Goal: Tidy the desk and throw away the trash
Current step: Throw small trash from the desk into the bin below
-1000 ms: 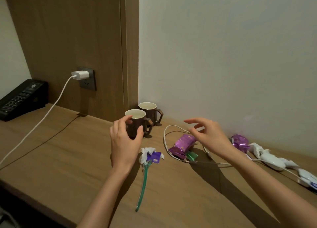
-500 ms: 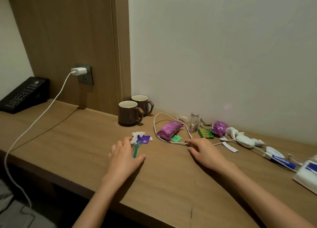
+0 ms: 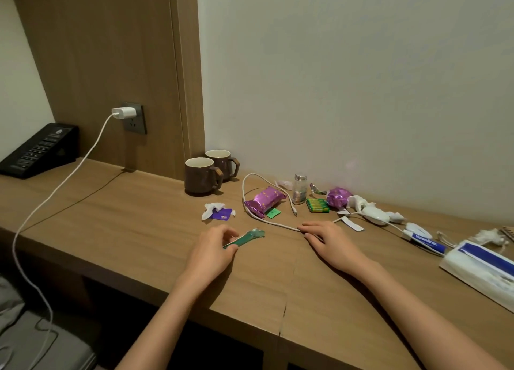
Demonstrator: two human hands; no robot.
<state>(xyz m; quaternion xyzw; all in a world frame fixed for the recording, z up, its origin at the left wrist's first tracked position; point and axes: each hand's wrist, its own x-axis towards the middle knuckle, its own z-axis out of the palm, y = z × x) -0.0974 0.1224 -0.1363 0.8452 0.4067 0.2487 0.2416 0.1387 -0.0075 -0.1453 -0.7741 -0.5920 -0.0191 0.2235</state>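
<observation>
My left hand pinches a long green plastic wrapper just above the wooden desk. Beyond it lies a crumpled white tissue with a purple scrap. My right hand rests flat on the desk, its fingertips touching a white cable. Inside the cable's loop sits a purple snack packet beside a small green tag. A second crumpled purple wrapper lies further right by the wall.
Two brown mugs stand by the wall corner. A small glass jar, green batteries, a white device, a Vaseline tube and a tissue pack line the right. A black phone and plugged charger sit left.
My left hand drew back from the mugs and picked the green wrapper up off the desk, away from the tissue. My right hand dropped flat onto the desk by the cable.
</observation>
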